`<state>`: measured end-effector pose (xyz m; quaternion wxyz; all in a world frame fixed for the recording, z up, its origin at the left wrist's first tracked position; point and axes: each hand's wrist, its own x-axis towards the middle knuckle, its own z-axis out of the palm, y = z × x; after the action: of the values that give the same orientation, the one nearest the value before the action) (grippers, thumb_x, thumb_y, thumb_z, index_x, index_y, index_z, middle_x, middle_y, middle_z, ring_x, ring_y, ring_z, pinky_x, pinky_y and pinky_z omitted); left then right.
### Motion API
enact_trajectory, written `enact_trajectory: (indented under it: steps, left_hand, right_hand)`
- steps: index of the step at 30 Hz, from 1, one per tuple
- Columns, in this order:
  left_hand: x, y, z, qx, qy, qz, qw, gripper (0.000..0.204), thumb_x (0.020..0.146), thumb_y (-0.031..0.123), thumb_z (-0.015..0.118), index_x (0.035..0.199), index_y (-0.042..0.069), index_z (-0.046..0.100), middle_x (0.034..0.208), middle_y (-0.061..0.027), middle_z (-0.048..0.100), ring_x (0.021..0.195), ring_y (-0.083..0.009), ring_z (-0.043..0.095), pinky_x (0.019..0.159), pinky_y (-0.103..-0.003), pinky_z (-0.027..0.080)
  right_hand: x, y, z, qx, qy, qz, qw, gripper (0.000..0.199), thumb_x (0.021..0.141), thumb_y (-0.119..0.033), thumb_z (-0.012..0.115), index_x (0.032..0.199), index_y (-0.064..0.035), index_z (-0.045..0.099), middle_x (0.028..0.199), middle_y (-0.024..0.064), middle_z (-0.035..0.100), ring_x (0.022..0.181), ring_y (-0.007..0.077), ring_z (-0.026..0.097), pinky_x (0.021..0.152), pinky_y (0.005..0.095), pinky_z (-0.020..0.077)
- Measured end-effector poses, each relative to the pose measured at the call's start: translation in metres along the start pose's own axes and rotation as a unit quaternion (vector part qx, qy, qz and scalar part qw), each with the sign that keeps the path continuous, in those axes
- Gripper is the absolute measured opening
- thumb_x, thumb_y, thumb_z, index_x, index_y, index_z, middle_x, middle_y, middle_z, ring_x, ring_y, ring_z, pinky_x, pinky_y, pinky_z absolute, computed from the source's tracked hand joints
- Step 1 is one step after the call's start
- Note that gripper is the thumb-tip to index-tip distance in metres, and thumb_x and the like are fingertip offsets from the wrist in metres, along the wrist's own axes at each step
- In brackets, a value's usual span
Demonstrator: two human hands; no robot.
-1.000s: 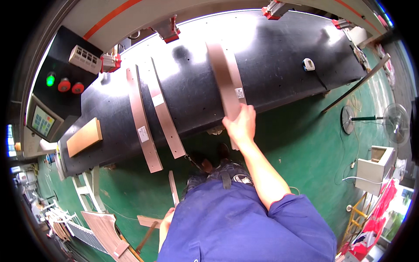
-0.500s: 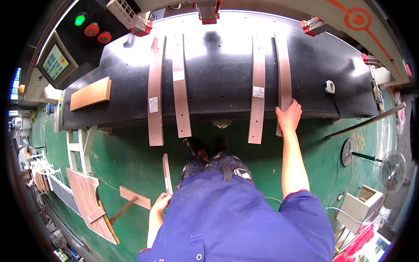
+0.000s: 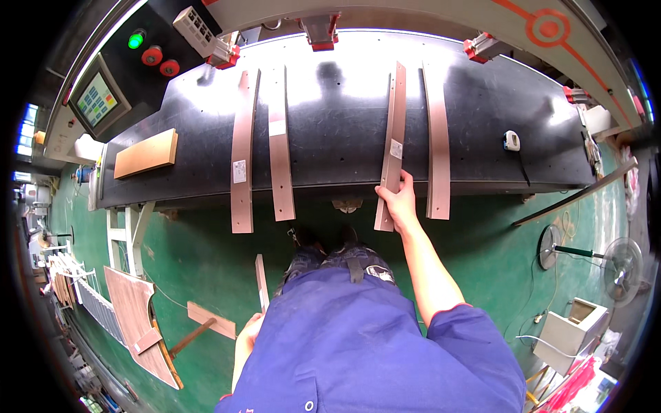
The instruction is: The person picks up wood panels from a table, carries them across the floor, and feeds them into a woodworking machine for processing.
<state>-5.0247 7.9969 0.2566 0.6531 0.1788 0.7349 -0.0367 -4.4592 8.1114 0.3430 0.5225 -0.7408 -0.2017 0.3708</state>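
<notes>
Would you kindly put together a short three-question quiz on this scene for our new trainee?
1. How many long strips reach over the near edge of the black table?
2. What does the right hand grip: (a) the standing fan, (b) a labelled strip, (c) the tan board?
3. True or false: the tape measure lies to the right of all the long strips.

Key: 1. Four. 2. b. 3. True.

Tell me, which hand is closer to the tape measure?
Right. The right hand, holding a strip, is left of the tape measure and nearer the body; the left hand is much farther away, low beside the shirt.
</notes>
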Motion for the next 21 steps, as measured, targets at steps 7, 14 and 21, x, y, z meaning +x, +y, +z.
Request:
enact_trajectory:
  steps: [7,14,21]
  left_hand:
    - [-0.018,0.036,0.01,0.073,0.001,0.024,0.997,0.044,0.082,0.043,0.077,0.103,0.009,0.058,0.086,-0.002,0.062,0.075,-0.0118,0.058,0.063,-0.032,0.049]
    - [-0.028,0.043,-0.006,0.118,0.01,0.019,0.993,0.045,0.082,0.043,0.077,0.103,0.009,0.058,0.087,-0.0022,0.062,0.077,-0.0118,0.057,0.064,-0.032,0.049]
    - [-0.008,0.036,-0.021,0.159,0.006,0.038,0.987,0.045,0.082,0.043,0.077,0.104,0.008,0.058,0.088,-0.0024,0.062,0.078,-0.0118,0.057,0.066,-0.032,0.049]
  right_hand:
    - [-0.034,-0.017,0.009,-0.261,0.084,-0.083,0.958,0.075,0.072,-0.015,0.083,0.132,-0.0044,0.041,0.123,0.0215,0.057,0.106,0.0402,0.063,0.089,0.0459,0.0512]
    - [-0.045,-0.001,0.023,-0.322,0.148,-0.146,0.924,0.049,0.076,-0.013,0.079,0.111,-0.0014,0.047,0.11,0.02,0.057,0.099,0.0427,0.062,0.08,0.0481,0.0522]
    - [-0.038,-0.004,0.02,-0.228,0.166,-0.068,0.957,0.05,0.072,-0.014,0.083,0.106,0.0,0.049,0.106,0.0208,0.061,0.096,0.0417,0.064,0.081,0.0458,0.0521]
